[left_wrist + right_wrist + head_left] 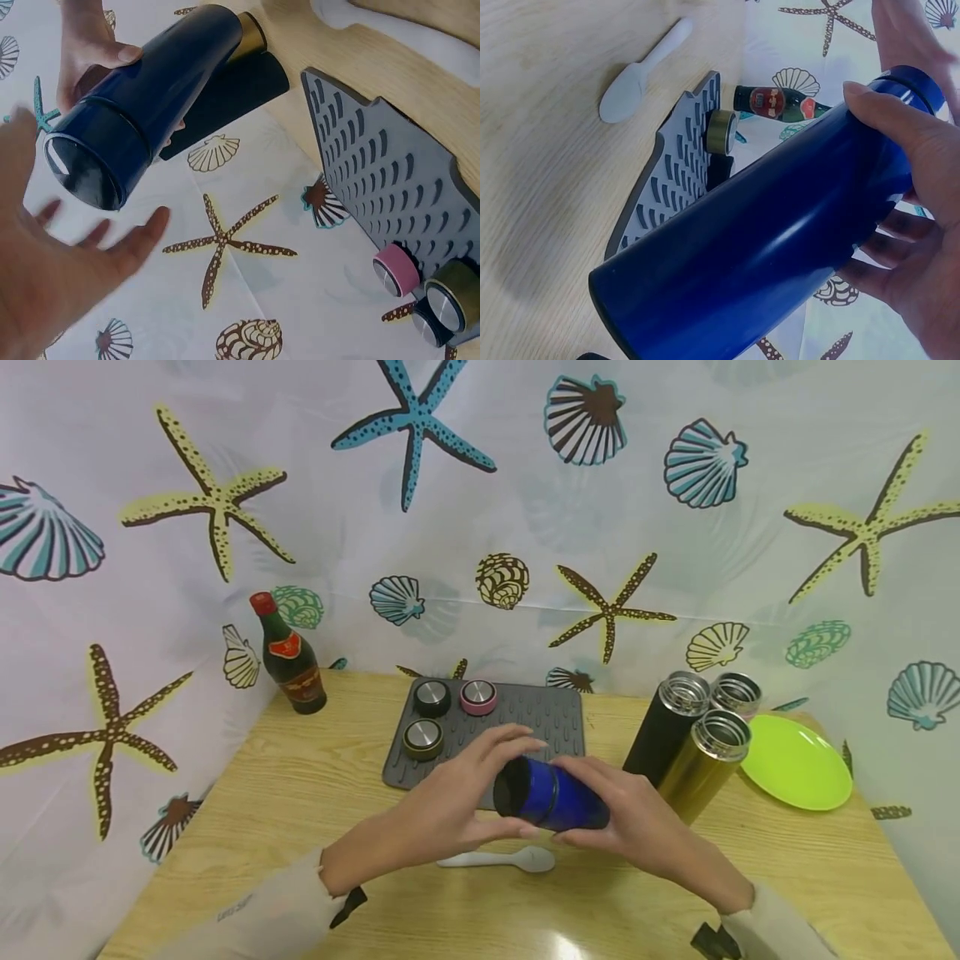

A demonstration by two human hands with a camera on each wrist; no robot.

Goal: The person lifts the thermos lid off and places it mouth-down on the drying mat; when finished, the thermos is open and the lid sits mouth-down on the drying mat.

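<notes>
A blue thermos flask point(577, 802) with its blue lid on is held tilted above the table. My right hand point(637, 818) grips its body, thumb on one side and fingers on the other. Around the lid end, my left hand point(450, 793) has its fingers spread; the left wrist view shows a gap between these fingers and the lid point(86, 172). Beyond the hands lies a dark grey ridged mat point(540, 710), bearing a black lid point(432, 697), a pink lid point(478, 695) and a gold-rimmed lid point(423, 738).
At the right stand three lidless flasks: a black one point(651, 739), a gold one point(697, 772) and a partly hidden one point(738, 693). Beside them is a lime-green plate point(798, 764). A white spoon point(532, 859) lies below the hands; a dark green bottle point(291, 662) stands back left.
</notes>
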